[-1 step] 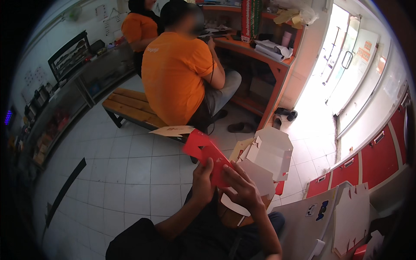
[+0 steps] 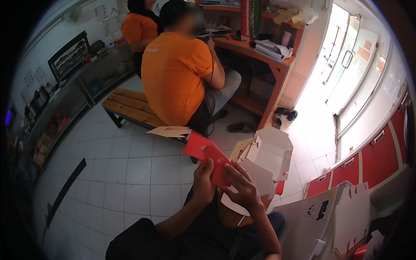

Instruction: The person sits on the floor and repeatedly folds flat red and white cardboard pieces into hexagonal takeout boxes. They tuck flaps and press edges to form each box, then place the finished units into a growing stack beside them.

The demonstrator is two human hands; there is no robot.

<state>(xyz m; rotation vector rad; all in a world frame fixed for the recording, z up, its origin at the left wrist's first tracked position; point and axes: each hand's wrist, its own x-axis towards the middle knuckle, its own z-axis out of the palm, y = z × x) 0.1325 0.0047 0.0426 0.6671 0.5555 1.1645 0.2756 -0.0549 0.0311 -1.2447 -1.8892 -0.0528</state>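
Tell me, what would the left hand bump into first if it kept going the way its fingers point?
Probably the red cardboard piece that the left hand already grips; beyond it, likely the wooden bench, though depth is unclear.

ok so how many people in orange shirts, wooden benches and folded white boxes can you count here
people in orange shirts: 2
wooden slatted bench: 1
folded white cardboard box with red outside: 1
total: 4
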